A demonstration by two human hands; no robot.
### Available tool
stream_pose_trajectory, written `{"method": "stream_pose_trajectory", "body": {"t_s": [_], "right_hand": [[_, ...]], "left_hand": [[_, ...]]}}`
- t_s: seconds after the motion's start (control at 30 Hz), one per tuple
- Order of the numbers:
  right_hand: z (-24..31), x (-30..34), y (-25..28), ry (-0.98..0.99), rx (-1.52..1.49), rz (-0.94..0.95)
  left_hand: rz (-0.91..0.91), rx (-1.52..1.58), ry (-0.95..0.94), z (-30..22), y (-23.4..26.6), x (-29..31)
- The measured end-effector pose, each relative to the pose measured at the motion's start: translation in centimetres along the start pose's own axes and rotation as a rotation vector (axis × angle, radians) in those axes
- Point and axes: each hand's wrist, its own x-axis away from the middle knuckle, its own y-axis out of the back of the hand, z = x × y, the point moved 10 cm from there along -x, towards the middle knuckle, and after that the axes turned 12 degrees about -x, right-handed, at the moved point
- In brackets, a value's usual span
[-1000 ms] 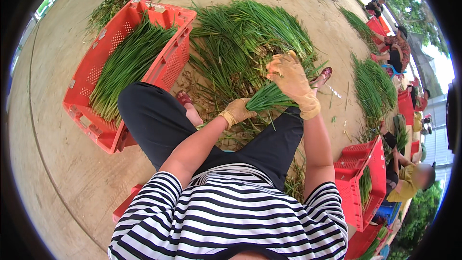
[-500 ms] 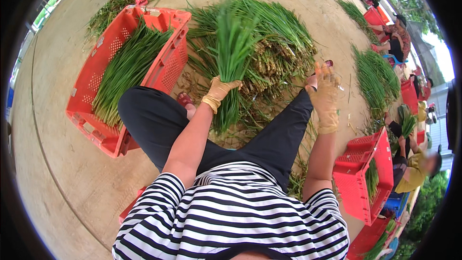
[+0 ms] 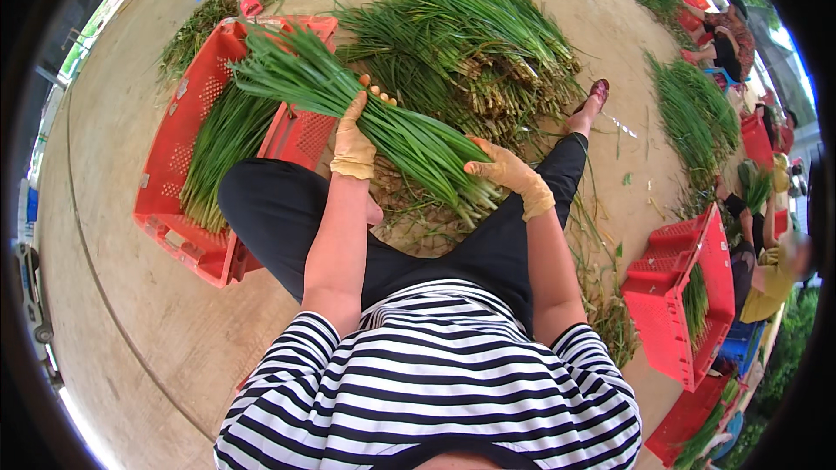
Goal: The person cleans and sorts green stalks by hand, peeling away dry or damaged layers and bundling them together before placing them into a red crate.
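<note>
A bunch of long green chives (image 3: 396, 130) lies slantwise in front of me, leaf tips up to the left, pale stem ends down to the right. My left hand (image 3: 355, 141), in a tan glove, is closed round its middle, with the orange-tinged fingertips showing past the far side. At the stem ends, my gloved right hand (image 3: 514, 176) has its fingers apart, thumb and forefinger at the edge of the bunch; the contact is partly hidden. To the left, a red perforated crate (image 3: 300, 141) holds more chives (image 3: 228, 148), with the bunch's leaf tips over it.
Beyond my hands a large pile of chives (image 3: 470, 35) covers the floor. Another red crate (image 3: 666, 296) stands to the right, near a person in a yellow top (image 3: 766, 296). More chives (image 3: 692, 113) lie at the far right, by other seated people. Loose leaves litter the floor.
The bunch has swung from upright to slanting, its tips now toward the left crate. My right hand has come down and inward to the stem ends.
</note>
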Motion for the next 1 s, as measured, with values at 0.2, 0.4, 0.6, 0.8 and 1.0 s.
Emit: {"method": "stream_pose_trajectory", "body": {"t_s": [0.2,0.4,0.6,0.8,1.0], "right_hand": [[4.4,-0.1,-0.8,-0.087,-0.142,0.132],[7.7,-0.9,-1.3,-0.07,-0.194,0.295],[8.9,-2.1,0.1,-0.027,-0.106,0.134],[9.6,-0.5,4.8,0.335,-0.518,-0.45],[7.1,2.2,1.9,0.126,-0.104,-0.456]], "left_hand": [[0.103,-0.033,-0.065,-2.9,-3.7,0.6],[0.372,-0.075,-0.054,-5.9,-9.6,0.4],[0.318,-0.445,-0.01,-8.5,-10.1,-1.3],[-0.059,-0.422,-0.067,-11.1,-3.4,-1.4],[-0.22,-0.297,-0.132,-13.8,-0.2,-0.7]]}}
